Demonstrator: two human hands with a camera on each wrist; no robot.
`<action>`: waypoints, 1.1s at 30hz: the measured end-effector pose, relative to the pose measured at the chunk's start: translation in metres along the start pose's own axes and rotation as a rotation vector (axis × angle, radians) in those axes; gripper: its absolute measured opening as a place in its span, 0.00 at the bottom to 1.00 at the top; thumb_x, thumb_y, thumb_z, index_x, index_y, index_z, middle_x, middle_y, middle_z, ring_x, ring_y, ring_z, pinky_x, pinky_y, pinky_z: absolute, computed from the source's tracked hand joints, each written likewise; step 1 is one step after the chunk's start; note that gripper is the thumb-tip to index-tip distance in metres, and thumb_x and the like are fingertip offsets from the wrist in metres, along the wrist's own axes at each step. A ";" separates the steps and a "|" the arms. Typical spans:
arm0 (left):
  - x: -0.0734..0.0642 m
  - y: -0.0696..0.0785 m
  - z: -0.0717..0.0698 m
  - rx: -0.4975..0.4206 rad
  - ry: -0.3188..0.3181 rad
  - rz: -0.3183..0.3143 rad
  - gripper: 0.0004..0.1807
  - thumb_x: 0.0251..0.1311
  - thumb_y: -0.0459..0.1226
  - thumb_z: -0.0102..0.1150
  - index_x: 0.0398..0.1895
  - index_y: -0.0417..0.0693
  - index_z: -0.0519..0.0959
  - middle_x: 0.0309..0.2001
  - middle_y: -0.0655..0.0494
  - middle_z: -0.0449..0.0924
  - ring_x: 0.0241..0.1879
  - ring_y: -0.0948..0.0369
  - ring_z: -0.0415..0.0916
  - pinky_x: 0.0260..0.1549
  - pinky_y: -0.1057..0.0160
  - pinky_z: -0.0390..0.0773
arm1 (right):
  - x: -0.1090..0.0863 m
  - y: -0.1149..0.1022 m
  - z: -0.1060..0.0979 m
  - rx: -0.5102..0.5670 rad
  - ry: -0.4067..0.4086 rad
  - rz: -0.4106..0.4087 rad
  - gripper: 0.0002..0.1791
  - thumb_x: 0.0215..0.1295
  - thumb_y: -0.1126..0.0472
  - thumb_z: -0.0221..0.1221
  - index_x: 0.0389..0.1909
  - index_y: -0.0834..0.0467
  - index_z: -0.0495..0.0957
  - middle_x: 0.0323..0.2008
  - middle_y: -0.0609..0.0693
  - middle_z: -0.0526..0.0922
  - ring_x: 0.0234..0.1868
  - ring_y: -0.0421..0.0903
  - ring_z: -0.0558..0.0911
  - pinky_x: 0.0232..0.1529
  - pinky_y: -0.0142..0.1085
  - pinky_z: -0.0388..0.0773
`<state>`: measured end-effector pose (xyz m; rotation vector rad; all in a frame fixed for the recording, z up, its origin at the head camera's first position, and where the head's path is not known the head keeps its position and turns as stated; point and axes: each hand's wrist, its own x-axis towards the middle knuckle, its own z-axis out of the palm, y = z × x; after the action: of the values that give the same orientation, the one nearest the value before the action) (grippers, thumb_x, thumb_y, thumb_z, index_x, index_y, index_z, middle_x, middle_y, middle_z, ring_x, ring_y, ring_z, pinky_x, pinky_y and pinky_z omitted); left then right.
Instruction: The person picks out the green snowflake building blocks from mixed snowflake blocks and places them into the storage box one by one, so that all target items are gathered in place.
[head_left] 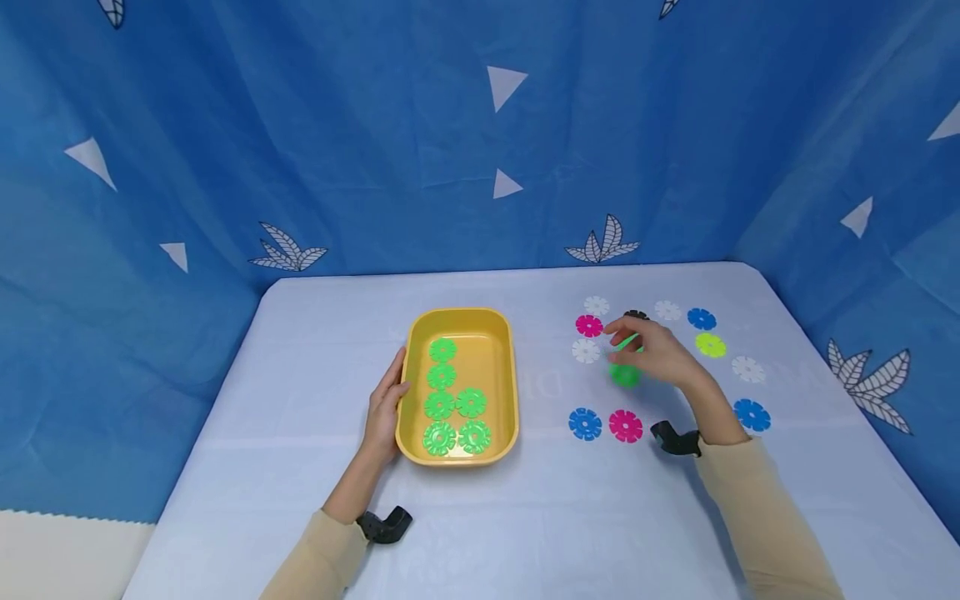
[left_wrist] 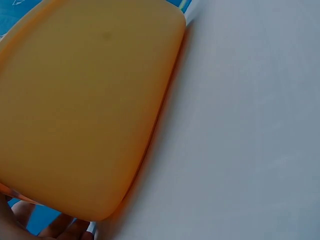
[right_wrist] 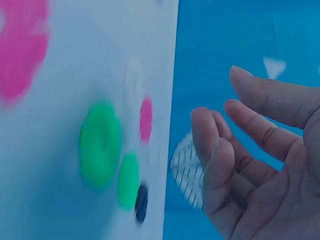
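My left hand (head_left: pixel 383 410) grips the left side of a yellow tray (head_left: pixel 491 354), its thumb over the rim. In the left wrist view the tray's outer side (left_wrist: pixel 90 110) fills much of the picture, with a few fingers (left_wrist: pixel 60 227) at its lower edge. Inside the tray lie several green snowflake discs (head_left: pixel 471 403). My right hand (head_left: pixel 654 350) hovers over two more green discs (head_left: pixel 625 375) on the table, one partly hidden behind its fingers. In the right wrist view those fingers are loosely bent with nothing between them, apart from the blurred green disc (right_wrist: pixel 100 145).
Around the right hand lie pink (head_left: pixel 588 326), white (head_left: pixel 586 351), blue (head_left: pixel 701 318) and yellow (head_left: pixel 710 345) discs, plus a partly covered black one (head_left: pixel 636 315). Nearer me are a blue disc (head_left: pixel 585 424) and a pink disc (head_left: pixel 626 426). A blue curtain (head_left: pixel 420 150) borders the white table (head_left: pixel 300 375).
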<state>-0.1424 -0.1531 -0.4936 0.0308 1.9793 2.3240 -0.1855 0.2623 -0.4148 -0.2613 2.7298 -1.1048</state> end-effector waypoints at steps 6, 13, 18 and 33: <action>0.000 0.001 0.000 0.003 0.003 -0.003 0.32 0.72 0.34 0.34 0.78 0.59 0.51 0.78 0.67 0.45 0.77 0.68 0.39 0.74 0.68 0.49 | -0.010 0.028 -0.019 0.015 0.048 0.132 0.30 0.62 0.60 0.64 0.64 0.63 0.70 0.55 0.65 0.74 0.50 0.57 0.73 0.42 0.36 0.75; 0.000 0.001 0.000 0.001 0.004 0.000 0.32 0.72 0.33 0.34 0.78 0.58 0.51 0.78 0.66 0.45 0.77 0.67 0.39 0.74 0.68 0.49 | -0.016 0.043 -0.015 0.033 0.008 0.228 0.33 0.59 0.58 0.67 0.64 0.64 0.69 0.56 0.66 0.73 0.51 0.59 0.73 0.47 0.45 0.77; 0.000 0.001 0.000 -0.001 0.003 0.002 0.32 0.72 0.33 0.34 0.79 0.57 0.50 0.78 0.66 0.44 0.78 0.67 0.39 0.74 0.68 0.49 | -0.017 0.050 -0.006 0.026 -0.018 0.246 0.33 0.56 0.57 0.69 0.61 0.64 0.71 0.53 0.65 0.75 0.50 0.57 0.73 0.47 0.44 0.76; 0.002 -0.001 -0.001 -0.013 -0.006 0.012 0.32 0.72 0.33 0.34 0.79 0.57 0.50 0.79 0.64 0.43 0.78 0.65 0.38 0.74 0.69 0.50 | -0.012 0.054 0.013 -0.046 0.013 0.259 0.34 0.50 0.51 0.73 0.55 0.64 0.75 0.48 0.62 0.73 0.47 0.55 0.70 0.40 0.36 0.75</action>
<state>-0.1447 -0.1541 -0.4951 0.0487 1.9666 2.3419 -0.1755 0.2943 -0.4604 0.0928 2.7052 -0.9762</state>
